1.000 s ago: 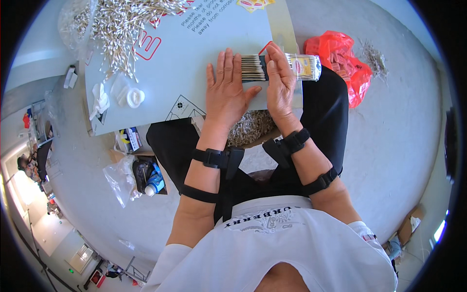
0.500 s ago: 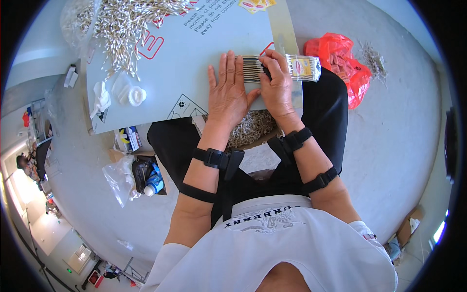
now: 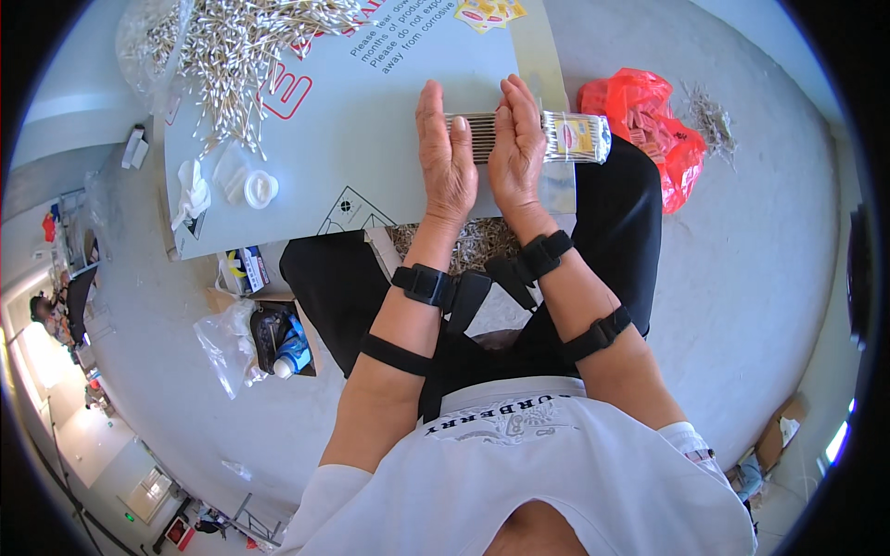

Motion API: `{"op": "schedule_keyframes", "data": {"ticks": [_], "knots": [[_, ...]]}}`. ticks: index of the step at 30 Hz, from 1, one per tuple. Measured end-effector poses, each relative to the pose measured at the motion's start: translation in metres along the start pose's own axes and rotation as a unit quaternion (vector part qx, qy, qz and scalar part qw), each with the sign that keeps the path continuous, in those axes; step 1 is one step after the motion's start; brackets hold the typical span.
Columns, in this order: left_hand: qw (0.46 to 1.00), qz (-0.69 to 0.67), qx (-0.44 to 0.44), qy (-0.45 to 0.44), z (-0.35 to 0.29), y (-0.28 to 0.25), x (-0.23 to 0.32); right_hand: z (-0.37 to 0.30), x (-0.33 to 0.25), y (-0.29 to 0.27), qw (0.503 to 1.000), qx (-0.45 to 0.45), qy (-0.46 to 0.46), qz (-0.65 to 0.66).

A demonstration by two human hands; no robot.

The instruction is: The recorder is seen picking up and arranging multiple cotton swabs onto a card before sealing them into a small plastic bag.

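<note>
A row of cotton swabs [image 3: 481, 137] lies side by side on the table, between my two upright hands. Its right part runs into a clear plastic sleeve [image 3: 601, 144] with a yellow label card [image 3: 576, 137] inside. My left hand [image 3: 447, 153] stands on edge at the swabs' left ends, fingers straight and together. Across the swabs by the sleeve's mouth, my right hand [image 3: 516, 148] is likewise on edge, fingers stretched out. Both palms face each other. A loose heap of cotton swabs [image 3: 236, 65] spreads over the table's far left.
The pale table board [image 3: 324, 139] holds a small round white tub [image 3: 261, 188], crumpled white material [image 3: 192, 195] and several yellow cards [image 3: 489, 11]. Below its near edge sits a box of swabs [image 3: 464, 243]. A red plastic bag [image 3: 681, 153] stands on the floor at right.
Both hands have turned from lying palm-down to standing on edge. My left hand moved right against the swab ends; my right hand's curled fingers straightened.
</note>
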State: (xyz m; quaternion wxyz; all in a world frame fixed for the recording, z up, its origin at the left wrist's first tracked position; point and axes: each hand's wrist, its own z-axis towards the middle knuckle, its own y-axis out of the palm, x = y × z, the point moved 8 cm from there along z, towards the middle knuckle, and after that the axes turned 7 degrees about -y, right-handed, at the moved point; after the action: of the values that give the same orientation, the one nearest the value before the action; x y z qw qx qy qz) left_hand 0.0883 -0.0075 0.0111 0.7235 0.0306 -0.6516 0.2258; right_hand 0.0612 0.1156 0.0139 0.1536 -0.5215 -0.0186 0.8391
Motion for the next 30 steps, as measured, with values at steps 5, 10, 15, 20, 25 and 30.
{"op": "schedule_keyframes", "data": {"ticks": [5,10,15,20,25,30], "knots": [[0.998,0.039,-0.043,0.03,0.001,-0.015,0.003,0.011,0.0,-0.008,0.994,-0.105,0.002,0.041],[0.902,0.39,-0.147,0.113,-0.014,0.0,0.014,0.006,-0.029,-0.013,0.921,-0.3,-0.166,-0.186],[0.866,0.457,-0.172,0.111,-0.022,0.008,0.007,-0.012,-0.019,-0.006,0.852,-0.349,-0.249,-0.301],[0.864,0.46,-0.176,0.099,-0.022,0.01,0.007,-0.013,-0.015,-0.006,0.857,-0.324,-0.274,-0.292],[0.863,0.465,-0.172,0.099,-0.024,0.007,0.004,0.011,-0.022,-0.053,0.915,-0.178,-0.192,-0.306],[0.866,0.46,-0.165,0.103,-0.026,0.011,0.007,0.014,0.033,-0.081,0.941,-0.186,-0.054,-0.278]]}}
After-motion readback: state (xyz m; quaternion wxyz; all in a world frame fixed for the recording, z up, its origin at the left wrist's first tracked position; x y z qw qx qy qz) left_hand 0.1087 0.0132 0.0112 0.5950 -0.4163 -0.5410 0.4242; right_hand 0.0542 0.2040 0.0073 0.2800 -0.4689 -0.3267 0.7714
